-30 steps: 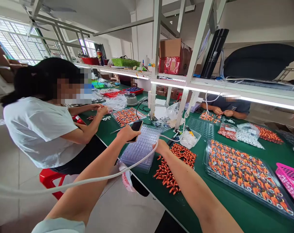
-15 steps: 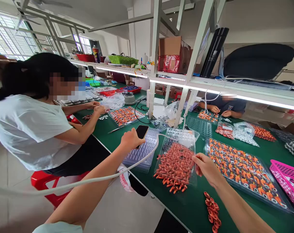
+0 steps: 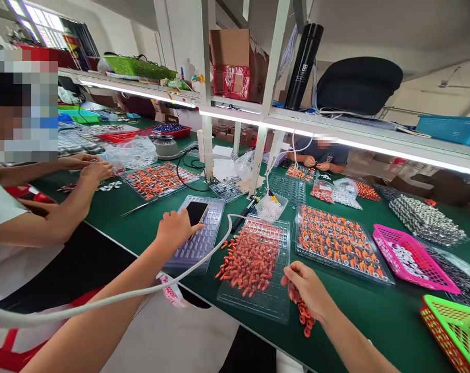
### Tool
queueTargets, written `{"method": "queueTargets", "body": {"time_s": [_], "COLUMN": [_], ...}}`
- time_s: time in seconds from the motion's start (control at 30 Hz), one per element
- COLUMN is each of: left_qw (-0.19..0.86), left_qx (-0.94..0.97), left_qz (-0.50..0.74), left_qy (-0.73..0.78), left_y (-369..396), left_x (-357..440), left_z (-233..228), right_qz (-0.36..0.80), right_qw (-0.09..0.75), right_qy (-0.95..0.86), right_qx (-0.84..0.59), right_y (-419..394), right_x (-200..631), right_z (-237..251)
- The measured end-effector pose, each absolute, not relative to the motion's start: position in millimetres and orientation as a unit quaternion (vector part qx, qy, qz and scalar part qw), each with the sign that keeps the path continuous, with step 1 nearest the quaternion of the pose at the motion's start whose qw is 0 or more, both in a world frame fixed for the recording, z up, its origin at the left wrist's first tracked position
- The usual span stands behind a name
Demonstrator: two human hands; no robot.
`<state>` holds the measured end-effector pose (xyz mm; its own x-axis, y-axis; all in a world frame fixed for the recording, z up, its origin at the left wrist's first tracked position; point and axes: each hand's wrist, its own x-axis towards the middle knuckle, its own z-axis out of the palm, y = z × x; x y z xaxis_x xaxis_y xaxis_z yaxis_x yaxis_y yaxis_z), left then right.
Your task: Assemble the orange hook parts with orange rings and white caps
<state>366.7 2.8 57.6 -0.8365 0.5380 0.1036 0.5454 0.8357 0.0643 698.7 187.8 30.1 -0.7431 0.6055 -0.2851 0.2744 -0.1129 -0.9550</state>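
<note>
Head view: your left hand (image 3: 175,228) grips a black phone (image 3: 196,212), fingers curled round it, over a clear blister tray (image 3: 214,210) near the tabletop's front edge. Your right hand (image 3: 305,285) pinches the corner of a clear tray (image 3: 274,300) heaped with orange parts (image 3: 248,256).

No lettering anywhere is clear enough to read.
</note>
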Motion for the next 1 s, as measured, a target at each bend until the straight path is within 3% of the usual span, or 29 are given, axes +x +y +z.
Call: {"method": "queueTargets", "body": {"time_s": [0.1,0.23,0.47,1.0], "left_qw": [0.089,0.139,0.067,-0.003], "left_qx": [-0.318,-0.453,-0.595,-0.665], "left_qz": [-0.057,-0.164,-0.239,-0.195], "left_qy": [-0.942,-0.865,-0.764,-0.721], "left_y": [-2.2,-8.5,-8.3,14.9], "left_x": [383.3,416.7,475.0,486.8], "left_z": [54.5,39.3,15.6,-18.6], "right_qz": [0.671,0.678,0.686,0.643], "right_qw": [0.126,0.129,0.136,0.057], "right_qy": [-0.645,-0.632,-0.608,-0.644], "right_qx": [-0.342,-0.353,-0.376,-0.410], "right_y": [184.0,181.4,185.8,196.3], "right_x": [688.3,678.7,667.5,678.4], "right_z": [22.7,14.3,6.5,30.0]}}
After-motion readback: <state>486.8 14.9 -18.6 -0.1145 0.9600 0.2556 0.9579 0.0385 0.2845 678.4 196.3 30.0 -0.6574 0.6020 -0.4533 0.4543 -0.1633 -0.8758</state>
